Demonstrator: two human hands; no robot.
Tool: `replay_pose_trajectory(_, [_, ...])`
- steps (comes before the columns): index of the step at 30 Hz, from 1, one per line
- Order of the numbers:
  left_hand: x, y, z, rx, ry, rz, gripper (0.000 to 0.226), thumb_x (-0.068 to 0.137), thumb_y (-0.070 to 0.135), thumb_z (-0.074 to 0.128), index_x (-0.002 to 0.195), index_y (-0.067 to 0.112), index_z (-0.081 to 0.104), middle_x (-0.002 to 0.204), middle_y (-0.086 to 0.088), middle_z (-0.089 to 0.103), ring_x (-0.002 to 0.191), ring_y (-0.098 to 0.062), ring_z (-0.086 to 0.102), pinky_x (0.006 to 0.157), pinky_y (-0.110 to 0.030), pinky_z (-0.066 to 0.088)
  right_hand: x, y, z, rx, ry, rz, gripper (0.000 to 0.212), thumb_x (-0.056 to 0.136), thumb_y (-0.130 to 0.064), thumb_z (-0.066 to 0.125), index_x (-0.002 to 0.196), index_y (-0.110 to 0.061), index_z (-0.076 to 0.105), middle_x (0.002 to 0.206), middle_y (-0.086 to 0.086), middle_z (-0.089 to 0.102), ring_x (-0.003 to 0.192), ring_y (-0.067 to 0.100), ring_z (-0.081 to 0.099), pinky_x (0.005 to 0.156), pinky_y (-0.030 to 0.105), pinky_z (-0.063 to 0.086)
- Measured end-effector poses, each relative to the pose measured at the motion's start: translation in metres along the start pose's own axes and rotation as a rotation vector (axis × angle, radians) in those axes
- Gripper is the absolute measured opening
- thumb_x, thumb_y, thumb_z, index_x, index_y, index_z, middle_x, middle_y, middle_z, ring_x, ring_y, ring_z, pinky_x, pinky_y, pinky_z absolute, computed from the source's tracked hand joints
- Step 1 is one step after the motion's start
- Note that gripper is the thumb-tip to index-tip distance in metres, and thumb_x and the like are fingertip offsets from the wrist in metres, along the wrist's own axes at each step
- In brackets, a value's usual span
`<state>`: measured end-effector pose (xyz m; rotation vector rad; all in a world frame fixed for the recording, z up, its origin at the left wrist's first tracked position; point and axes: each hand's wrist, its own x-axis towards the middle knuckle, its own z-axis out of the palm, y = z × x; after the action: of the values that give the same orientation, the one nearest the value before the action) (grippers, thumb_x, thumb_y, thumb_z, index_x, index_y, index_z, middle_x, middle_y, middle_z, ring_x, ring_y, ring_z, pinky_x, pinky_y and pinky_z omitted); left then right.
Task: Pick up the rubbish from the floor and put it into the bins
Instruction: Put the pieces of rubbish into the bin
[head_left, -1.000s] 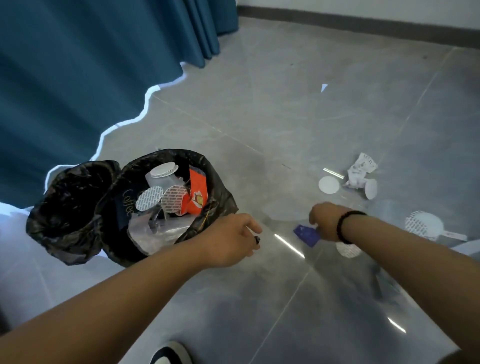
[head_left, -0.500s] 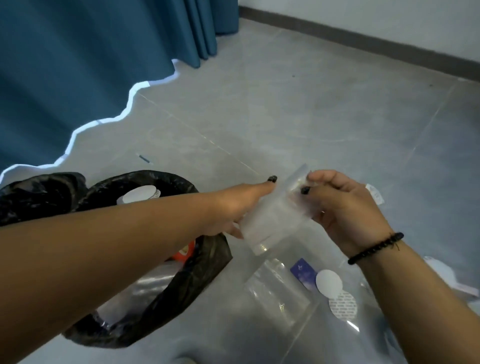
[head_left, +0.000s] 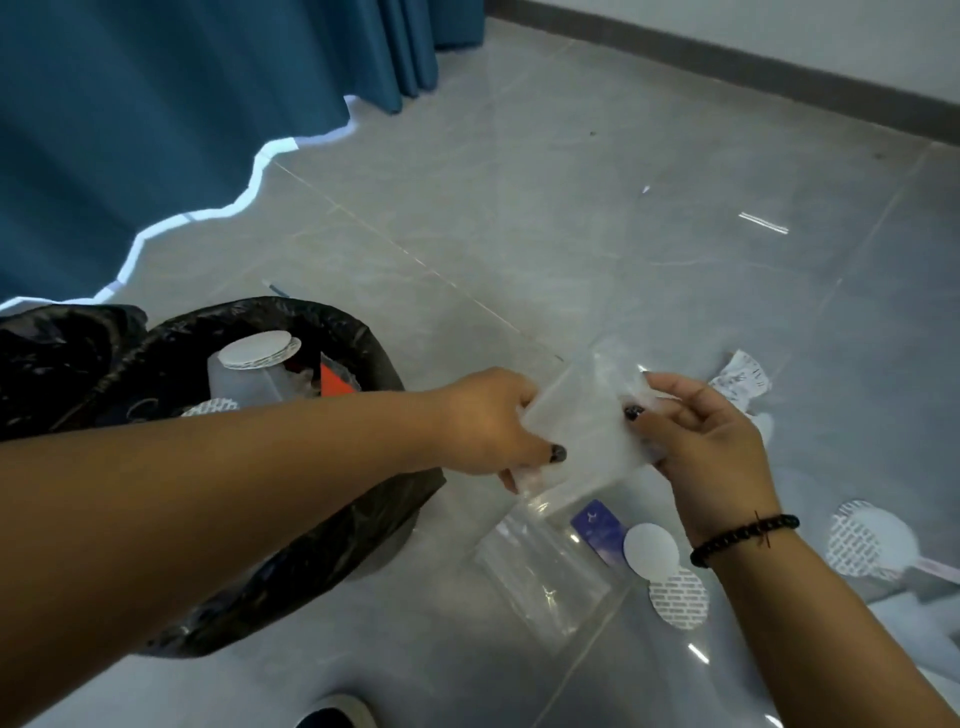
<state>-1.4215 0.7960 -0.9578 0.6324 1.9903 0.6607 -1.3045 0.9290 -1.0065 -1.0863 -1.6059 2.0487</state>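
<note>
Holding a clear bag (head_left: 587, 431) taut between left hand (head_left: 488, 423) and right hand (head_left: 701, 441), each pinching an edge, likely bunching it for the nearby bin (head_left: 363, 499).

A blue curtain (head_left: 156, 114) is hanging down to the glossy grey tiled floor (head_left: 545, 218), a dark skirting board (head_left: 727, 57) is running along the white wall (head_left: 779, 21), and a shoe tip (head_left: 332, 714) is showing.
</note>
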Motion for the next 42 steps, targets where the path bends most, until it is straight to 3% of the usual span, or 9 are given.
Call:
replay_pose_trajectory(6, [-0.051,-0.003,0.013,0.18,0.008,-0.025,0.032,0.091,0.039,0.059,0.093,0.009,0.07,0.09,-0.005,0.074,0.083,-0.018,0.071,0.08,-0.032,0.057,-0.028,-0.025,-0.018,-0.198,-0.158,-0.185,0.029,0.079,0.003,0.069,0.1,-0.017,0.064,0.066,-0.006,0.068,0.063,0.004,0.064,0.061,0.014,0.052])
replay_pose_trajectory(15, [-0.165,0.021,0.022,-0.033,0.347,-0.034,0.034,0.089,0.042,0.06,0.065,0.019,0.063,0.046,0.013,0.057,0.045,-0.002,0.051,0.051,-0.02,0.044,-0.078,-0.099,-0.01,-0.124,-0.403,-0.218,0.031,0.079,0.005,0.067,0.1,-0.018,0.065,0.067,-0.004,0.069,0.068,0.008,0.065,0.069,0.018,0.053])
replay_pose_trajectory(17, [-0.186,0.024,0.022,-0.04,0.364,0.005,0.032,0.089,0.038,0.062,0.063,0.02,0.064,0.059,0.013,0.064,0.054,-0.004,0.058,0.058,-0.023,0.048,-0.092,-0.114,-0.002,-0.175,-0.498,-0.209,0.04,0.08,0.005,0.067,0.111,-0.019,0.059,0.063,-0.006,0.065,0.065,0.008,0.063,0.068,0.017,0.052])
replay_pose_trajectory(20, [-0.207,0.03,0.017,-0.363,0.52,0.131,0.011,0.085,0.012,0.065,0.08,0.013,0.075,0.088,0.006,0.072,0.073,-0.003,0.066,0.062,-0.014,0.052,-0.108,-0.134,0.016,-0.2,-0.6,-0.214,0.048,0.077,0.005,0.07,0.116,-0.019,0.056,0.055,-0.006,0.059,0.06,0.009,0.061,0.064,0.015,0.049])
replay_pose_trajectory(27, [-0.227,-0.006,-0.008,-1.04,0.889,0.124,0.026,0.078,0.006,0.069,0.066,0.015,0.048,0.07,-0.011,0.053,0.067,-0.024,0.053,0.057,-0.036,0.044,-0.144,-0.124,0.083,-0.182,-0.495,-0.1,0.034,0.079,0.002,0.069,0.11,-0.01,0.064,0.051,-0.009,0.061,0.062,0.009,0.062,0.072,0.027,0.052])
replay_pose_trajectory(33, [-0.244,-0.018,-0.025,-1.376,0.747,0.203,0.045,0.074,0.0,0.076,0.116,0.004,0.061,0.103,-0.015,0.072,0.093,-0.029,0.071,0.081,-0.044,0.058,-0.168,-0.147,0.115,-0.278,-0.13,-0.346,0.037,0.073,-0.014,0.079,0.107,-0.02,0.065,0.082,-0.002,0.064,0.08,0.012,0.062,0.081,0.034,0.055])
replay_pose_trajectory(36, [-0.254,-0.023,-0.027,-1.476,0.632,0.206,0.05,0.066,0.003,0.078,0.114,0.004,0.065,0.102,-0.015,0.073,0.092,-0.029,0.071,0.076,-0.039,0.059,-0.177,-0.152,0.112,-0.322,-0.23,-0.117,0.058,0.07,-0.025,0.08,0.122,-0.017,0.057,0.115,0.002,0.063,0.101,0.018,0.063,0.089,0.039,0.053])
replay_pose_trajectory(39, [-0.261,-0.031,-0.039,-1.405,0.582,0.204,0.043,0.067,0.011,0.078,0.109,0.006,0.069,0.097,-0.012,0.074,0.079,-0.025,0.072,0.054,-0.028,0.057,-0.183,-0.159,0.115,-0.186,-0.447,0.061,0.039,0.07,-0.015,0.073,0.107,-0.002,0.067,0.102,0.018,0.071,0.084,0.024,0.069,0.077,0.038,0.058])
replay_pose_trajectory(42, [-0.25,-0.042,-0.041,-1.296,0.488,0.197,0.02,0.086,0.017,0.066,0.103,0.007,0.071,0.098,-0.012,0.074,0.086,-0.024,0.073,0.062,-0.032,0.06,-0.173,-0.153,0.117,-0.177,-0.397,0.002,0.022,0.071,-0.004,0.071,0.093,-0.001,0.07,0.085,0.015,0.073,0.067,0.022,0.068,0.059,0.028,0.057])
